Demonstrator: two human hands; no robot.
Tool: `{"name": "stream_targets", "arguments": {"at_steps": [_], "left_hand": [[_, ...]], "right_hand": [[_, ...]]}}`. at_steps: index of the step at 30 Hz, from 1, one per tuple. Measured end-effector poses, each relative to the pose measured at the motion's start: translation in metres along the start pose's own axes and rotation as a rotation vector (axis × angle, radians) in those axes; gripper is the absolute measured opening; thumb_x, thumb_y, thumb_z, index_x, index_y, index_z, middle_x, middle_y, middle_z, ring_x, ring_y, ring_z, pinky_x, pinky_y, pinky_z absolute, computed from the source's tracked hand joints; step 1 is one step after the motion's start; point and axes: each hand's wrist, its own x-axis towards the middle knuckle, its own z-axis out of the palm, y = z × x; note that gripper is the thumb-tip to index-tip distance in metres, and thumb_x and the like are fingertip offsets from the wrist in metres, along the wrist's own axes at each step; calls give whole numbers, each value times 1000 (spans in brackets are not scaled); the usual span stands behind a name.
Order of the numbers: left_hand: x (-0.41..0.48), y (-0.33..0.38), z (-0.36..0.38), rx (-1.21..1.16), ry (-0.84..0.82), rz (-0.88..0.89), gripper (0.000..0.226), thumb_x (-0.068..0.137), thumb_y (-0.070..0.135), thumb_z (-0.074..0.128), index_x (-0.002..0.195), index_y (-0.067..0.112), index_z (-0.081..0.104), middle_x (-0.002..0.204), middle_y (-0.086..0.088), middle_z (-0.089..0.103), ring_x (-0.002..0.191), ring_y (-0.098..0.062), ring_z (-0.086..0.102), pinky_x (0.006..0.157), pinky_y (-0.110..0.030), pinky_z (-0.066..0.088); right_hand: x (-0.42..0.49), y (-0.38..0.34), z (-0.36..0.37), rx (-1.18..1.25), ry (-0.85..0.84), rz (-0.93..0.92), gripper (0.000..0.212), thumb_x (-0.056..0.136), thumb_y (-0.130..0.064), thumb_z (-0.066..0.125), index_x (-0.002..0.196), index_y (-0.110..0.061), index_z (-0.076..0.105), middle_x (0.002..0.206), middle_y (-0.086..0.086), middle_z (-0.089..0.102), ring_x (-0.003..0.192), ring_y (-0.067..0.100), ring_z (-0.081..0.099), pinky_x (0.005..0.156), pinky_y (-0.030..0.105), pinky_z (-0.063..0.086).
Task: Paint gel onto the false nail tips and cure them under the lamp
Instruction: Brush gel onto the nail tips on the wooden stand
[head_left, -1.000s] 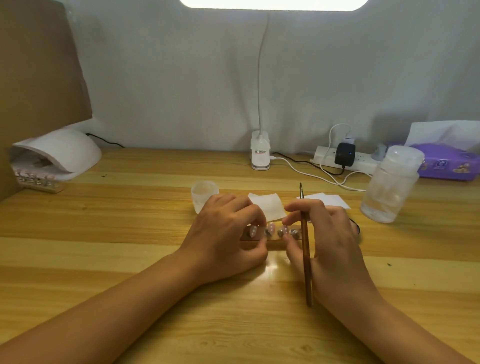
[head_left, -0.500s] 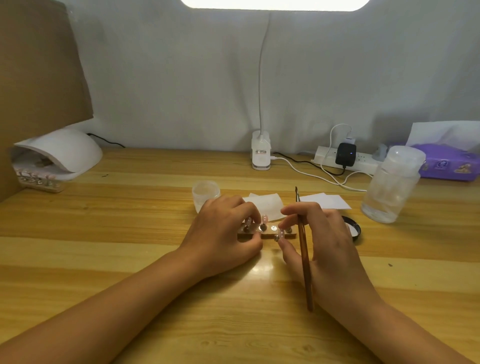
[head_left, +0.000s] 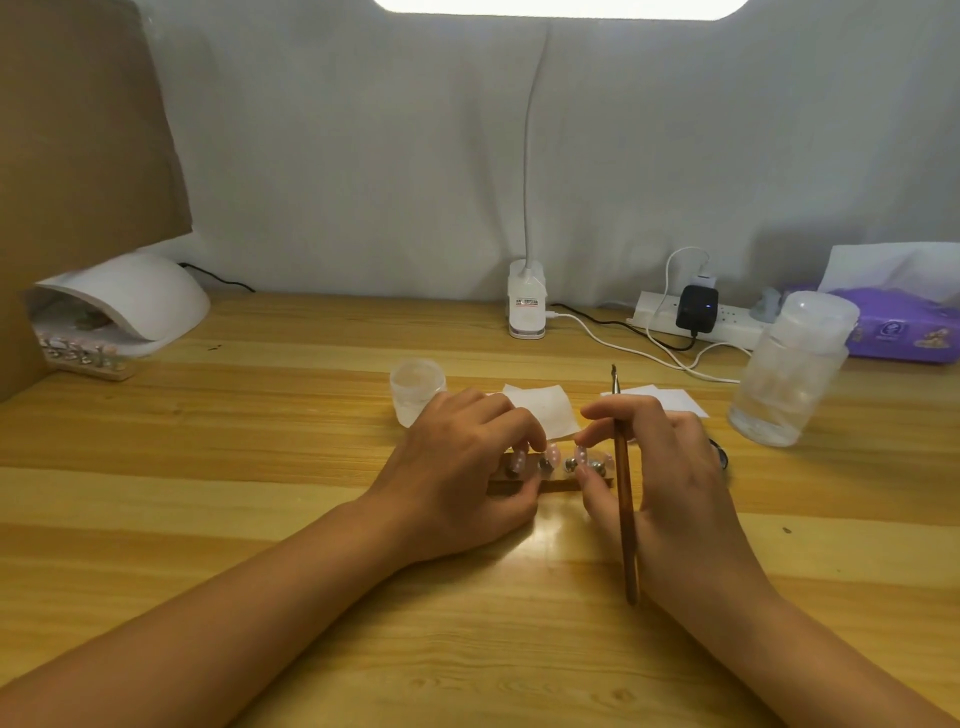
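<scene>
- Your left hand (head_left: 467, 470) gripped the holder (head_left: 563, 486) at the table's (head_left: 260, 493) middle, its long axis lying left-right.
- Your right hand (head_left: 675, 483), clamping the brush (head_left: 623, 483), pinched a nail tip (head_left: 582, 457) just beside your left fingers.

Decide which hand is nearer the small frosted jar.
Left. The left hand, gripping the nail holder, sits right beside the small frosted jar; the right hand, holding the brush, is farther right.
</scene>
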Motion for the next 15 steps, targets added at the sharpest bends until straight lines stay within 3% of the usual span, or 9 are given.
{"name": "stream_targets", "arguments": {"at_steps": [8, 15], "left_hand": [[1, 0, -1, 2, 14, 31, 20, 80, 37, 62, 95, 25, 65, 89, 10, 62, 87, -14, 54, 78, -35, 44], [1, -3, 1, -27, -4, -18, 21, 83, 35, 65, 101, 25, 61, 92, 12, 62, 90, -14, 55, 81, -37, 44]], "right_hand": [[1, 2, 1, -2, -11, 8, 47, 82, -19, 73, 119, -34, 49, 96, -34, 48, 102, 4, 43, 85, 37, 40], [3, -1, 0, 53, 37, 31, 37, 87, -35, 69, 119, -26, 53, 104, -18, 58, 104, 10, 51, 89, 38, 43]]}}
